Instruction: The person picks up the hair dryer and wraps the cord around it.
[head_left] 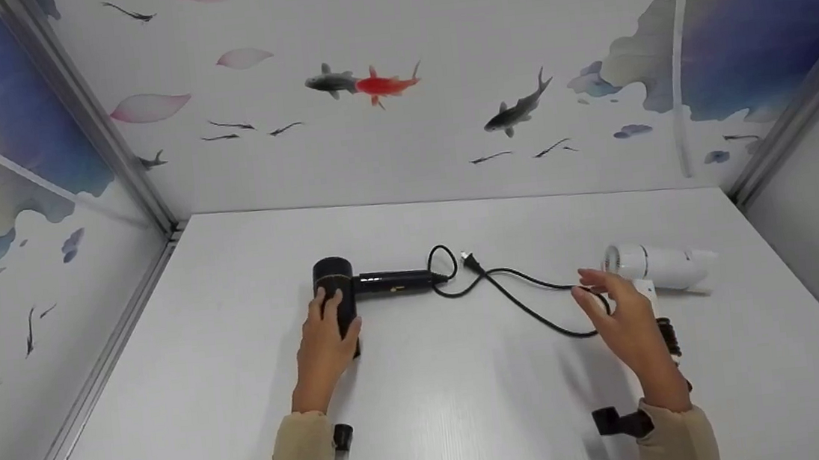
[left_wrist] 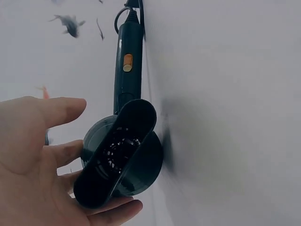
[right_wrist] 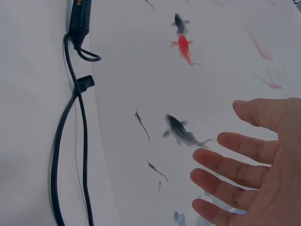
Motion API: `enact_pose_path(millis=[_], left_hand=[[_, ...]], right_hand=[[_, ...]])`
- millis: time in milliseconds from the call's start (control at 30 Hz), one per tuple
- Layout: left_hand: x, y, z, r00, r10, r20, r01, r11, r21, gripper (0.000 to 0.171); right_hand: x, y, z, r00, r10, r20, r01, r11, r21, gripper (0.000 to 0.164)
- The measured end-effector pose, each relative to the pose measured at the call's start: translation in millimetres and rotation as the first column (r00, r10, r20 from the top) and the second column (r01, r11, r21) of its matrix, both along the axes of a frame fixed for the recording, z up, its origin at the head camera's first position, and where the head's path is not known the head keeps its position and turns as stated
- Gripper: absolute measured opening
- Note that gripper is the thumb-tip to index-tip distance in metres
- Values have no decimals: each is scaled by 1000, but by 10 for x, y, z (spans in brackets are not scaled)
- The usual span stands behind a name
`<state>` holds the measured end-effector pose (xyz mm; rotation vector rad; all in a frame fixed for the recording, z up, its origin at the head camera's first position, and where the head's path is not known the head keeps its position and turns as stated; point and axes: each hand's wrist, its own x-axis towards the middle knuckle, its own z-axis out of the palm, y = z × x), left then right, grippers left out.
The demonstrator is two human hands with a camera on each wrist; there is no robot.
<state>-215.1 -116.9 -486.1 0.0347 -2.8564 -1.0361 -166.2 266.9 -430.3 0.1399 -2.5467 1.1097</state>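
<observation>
A black hair dryer lies on the white table, its handle pointing right and its flat nozzle facing the person. My left hand rests over the barrel, fingers along its left side. In the left wrist view the thumb stands apart from the dryer. A black cord runs from the handle and loops rightward, with its plug near the handle end. My right hand hovers with fingers spread over the end of the cord loop, holding nothing. It partly covers the handle of a white hair dryer.
A black bristly piece shows beside the right wrist, partly hidden. White panels painted with fish and leaves enclose the table at the back and both sides. Black mounts stick out from both wrists.
</observation>
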Motion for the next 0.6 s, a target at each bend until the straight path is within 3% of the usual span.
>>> enact_pose_path(millis=[200, 333, 433, 600], left_hand=[[4, 33, 45, 993, 107, -43, -104, 993, 55, 33], [-8, 15, 62, 984, 179, -16, -178, 981, 73, 38], [-17, -29, 58, 980, 188, 56, -194, 974, 117, 48], [-33, -125, 21, 962, 135, 237, -190, 955, 227, 67]], right_hand=[[0, -37, 10, 1000, 20, 17, -20, 999, 30, 40], [-3, -59, 27, 999, 33, 23, -34, 999, 36, 39], [-3, -68, 32, 998, 41, 44, -42, 998, 37, 40], [13, -71, 24, 996, 39, 77, -41, 999, 36, 40]])
